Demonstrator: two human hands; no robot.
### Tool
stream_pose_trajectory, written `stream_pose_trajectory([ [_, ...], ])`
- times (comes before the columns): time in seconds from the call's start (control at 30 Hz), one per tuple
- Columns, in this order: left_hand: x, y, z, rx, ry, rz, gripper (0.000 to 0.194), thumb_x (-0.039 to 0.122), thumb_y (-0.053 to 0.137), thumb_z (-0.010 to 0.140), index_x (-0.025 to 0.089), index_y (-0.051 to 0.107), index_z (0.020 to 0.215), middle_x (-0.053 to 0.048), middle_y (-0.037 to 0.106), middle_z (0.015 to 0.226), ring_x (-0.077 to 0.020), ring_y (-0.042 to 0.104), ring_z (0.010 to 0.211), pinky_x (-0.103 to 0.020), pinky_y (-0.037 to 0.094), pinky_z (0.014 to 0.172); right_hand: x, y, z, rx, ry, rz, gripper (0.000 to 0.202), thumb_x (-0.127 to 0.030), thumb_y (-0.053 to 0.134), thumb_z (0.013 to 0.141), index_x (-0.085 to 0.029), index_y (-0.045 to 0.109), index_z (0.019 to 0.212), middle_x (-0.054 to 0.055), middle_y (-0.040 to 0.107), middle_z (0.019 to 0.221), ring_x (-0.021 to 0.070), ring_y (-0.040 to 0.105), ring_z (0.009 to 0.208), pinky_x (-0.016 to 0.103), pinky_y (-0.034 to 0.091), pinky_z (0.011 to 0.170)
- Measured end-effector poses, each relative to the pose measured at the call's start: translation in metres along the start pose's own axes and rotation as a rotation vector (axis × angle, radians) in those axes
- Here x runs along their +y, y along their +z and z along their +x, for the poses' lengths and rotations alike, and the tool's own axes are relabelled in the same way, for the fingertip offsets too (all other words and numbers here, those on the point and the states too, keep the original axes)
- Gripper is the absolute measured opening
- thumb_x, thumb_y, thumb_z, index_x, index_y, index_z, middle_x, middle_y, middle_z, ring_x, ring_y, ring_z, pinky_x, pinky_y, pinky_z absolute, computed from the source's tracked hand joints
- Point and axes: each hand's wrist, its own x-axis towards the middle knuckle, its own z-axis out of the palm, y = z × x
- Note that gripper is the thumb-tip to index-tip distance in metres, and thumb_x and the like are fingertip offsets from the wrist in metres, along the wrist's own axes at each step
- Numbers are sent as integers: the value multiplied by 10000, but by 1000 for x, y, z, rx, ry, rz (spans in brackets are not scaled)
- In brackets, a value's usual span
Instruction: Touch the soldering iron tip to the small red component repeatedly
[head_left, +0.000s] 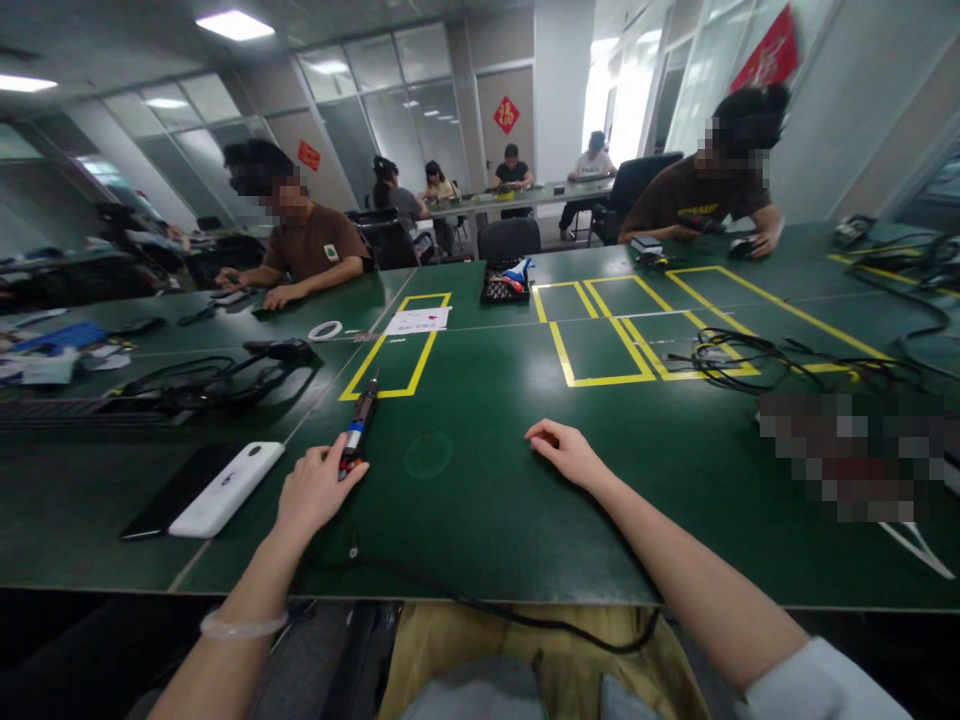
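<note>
- Screwdriver (363, 420): near side of green worktop (480, 520), tip pointing into yellow frame (423, 365).
- Left hand (319, 485): grip closed around screwdriver's rear end.
- Right hand (566, 452): grip narrow, fingers loosely curled, well apart from screwdriver.

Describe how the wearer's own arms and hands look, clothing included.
The left hand and right hand are ungloved. A pale, smooth bangle circles the left forearm; a light grey sleeve shows on the right arm. No left sleeve shows.

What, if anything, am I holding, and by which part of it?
Your left hand holds the screwdriver-like tool by its near end; your right hand shows nothing in it.
</note>
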Motion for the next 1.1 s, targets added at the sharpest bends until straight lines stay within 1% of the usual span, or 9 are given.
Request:
stream_pose_trajectory([
  [0.13, -41, 4, 5, -13, -70, 4, 740, 612, 259, 872, 164, 320, 1458, -209, 484, 1284, -384, 496, 1115, -461, 406, 872, -1, 0, 0, -15, 0, -27, 160, -254, 530, 850, -168, 655, 901, 10, 639, 744, 142, 562, 665, 256, 418, 650],
  [0.27, -59, 3, 5, -30, -110, 30, 676, 583, 285, 884, 203, 334, 1442, -187, 474, 1341, -389, 480, 1138, -488, 370, 914, 0, 1, 0, -27, 6, -33, 162, -249, 529, 853, -170, 660, 904, 17, 660, 765, 147, 580, 679, 258, 425, 657],
  [0.33, -57, 2, 1, 14, -113, 77, 623, 558, 310, 889, 224, 352, 1413, -153, 489, 1338, -372, 477, 1140, -483, 362, 931, 1, 1, 1, -33, 7, -35, 162, -248, 529, 855, -173, 663, 907, 19, 667, 773, 150, 589, 686, 261, 431, 662],
  [0.47, -41, -5, -13, 155, -78, 129, 481, 466, 359, 883, 163, 482, 1236, -150, 552, 1219, -317, 522, 1071, -411, 406, 884, 2, 1, 1, -38, 2, -36, 167, -246, 524, 859, -176, 667, 912, 21, 674, 782, 154, 600, 697, 266, 443, 673],
  [0.63, -23, -20, -12, 124, -205, -40, 416, 451, 326, 880, 158, 577, 1035, -162, 616, 1075, -315, 605, 910, -385, 451, 694, 3, 3, 2, -46, -2, -35, 158, -249, 527, 855, -181, 661, 902, 16, 672, 772, 154, 606, 693, 267, 457, 677],
  [0.7, -6, -26, -5, 149, -202, -193, 400, 465, 372, 864, 168, 581, 1030, -127, 654, 988, -296, 623, 894, -381, 465, 725, 4, 4, 3, -51, 1, -36, 157, -255, 528, 856, -181, 659, 900, 15, 670, 765, 154, 609, 694, 268, 462, 680],
  [0.8, 43, -35, 3, 109, 29, -613, 379, 470, 451, 843, 183, 588, 1049, -63, 684, 934, -219, 644, 874, -336, 479, 811, 4, 4, 3, -57, 5, -20, 163, -266, 525, 861, -178, 656, 901, 18, 669, 767, 156, 612, 701, 272, 465, 689],
  [0.97, 153, -44, 8, -261, 454, -1113, 444, 474, 491, 849, 164, 616, 1141, -64, 668, 969, -158, 626, 831, -302, 487, 788, 2, 3, 2, -65, 4, 86, 186, -317, 531, 870, -170, 629, 929, 18, 654, 761, 148, 602, 698, 273, 465, 686],
  [1.1, 208, -38, 11, -520, 578, -1324, 499, 431, 556, 836, 154, 528, 1250, -33, 623, 859, -113, 577, 741, -278, 477, 725, 2, 2, 3, -65, -2, 246, 288, -393, 519, 886, -169, 562, 1062, 16, 646, 773, 138, 592, 684, 282, 484, 693],
])
